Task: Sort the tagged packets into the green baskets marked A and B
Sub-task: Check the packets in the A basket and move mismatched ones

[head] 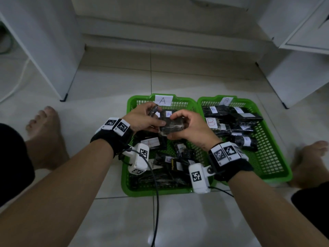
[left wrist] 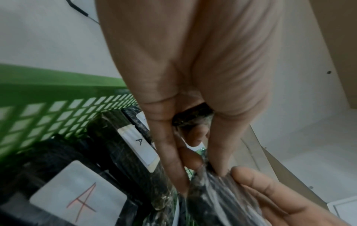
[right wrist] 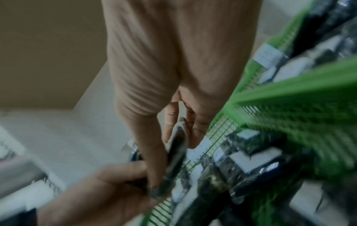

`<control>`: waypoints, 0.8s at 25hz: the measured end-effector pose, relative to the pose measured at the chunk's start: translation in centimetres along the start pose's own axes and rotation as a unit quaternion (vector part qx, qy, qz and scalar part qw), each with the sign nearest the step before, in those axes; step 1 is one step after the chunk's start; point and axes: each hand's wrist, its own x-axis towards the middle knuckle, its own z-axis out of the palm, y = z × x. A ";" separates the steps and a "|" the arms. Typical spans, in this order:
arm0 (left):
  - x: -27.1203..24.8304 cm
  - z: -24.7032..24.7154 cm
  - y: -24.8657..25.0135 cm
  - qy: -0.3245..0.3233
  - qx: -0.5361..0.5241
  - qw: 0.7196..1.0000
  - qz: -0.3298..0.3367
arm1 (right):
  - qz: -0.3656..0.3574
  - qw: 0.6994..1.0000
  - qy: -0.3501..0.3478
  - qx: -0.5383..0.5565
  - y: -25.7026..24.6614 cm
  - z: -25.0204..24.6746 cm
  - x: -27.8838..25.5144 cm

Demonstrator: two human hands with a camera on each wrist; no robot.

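Both hands hold one dark packet [head: 172, 126] wrapped in clear plastic, above the far part of the green basket marked A [head: 187, 190]. The left hand [head: 145, 118] grips the packet's left end, with the thumb lying on top and the fingers curled under it. The right hand [head: 191, 129] grasps the right end, the fingers bent over the far edge and the thumb at the near side. No tag shows on the held packet, so its letter cannot be read.

Basket A stands on the tiled floor [head: 178, 220], and many dark packets lie in it; several carry white tags with the letter A [head: 168, 114]. The green basket marked B [head: 277, 175] stands just beside it on the right, touching or nearly touching. Packets with B tags [head: 211, 122] fill its far and left part, while its near part shows bare mesh.

Two bare feet rest on the floor, one at each side of the baskets.
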 end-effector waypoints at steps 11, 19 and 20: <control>-0.1 0.1 0.5 -0.045 -0.028 0.998 0.014 | 0.153 0.982 -0.007 0.115 -0.7 -0.2 -0.1; 0.7 0.2 1.2 0.050 0.070 0.992 0.087 | 0.010 0.988 0.081 -0.129 -0.8 -0.9 0.2; 0.7 0.0 1.2 0.053 0.095 0.990 0.092 | -0.041 0.980 0.073 -0.182 -0.8 -1.1 0.2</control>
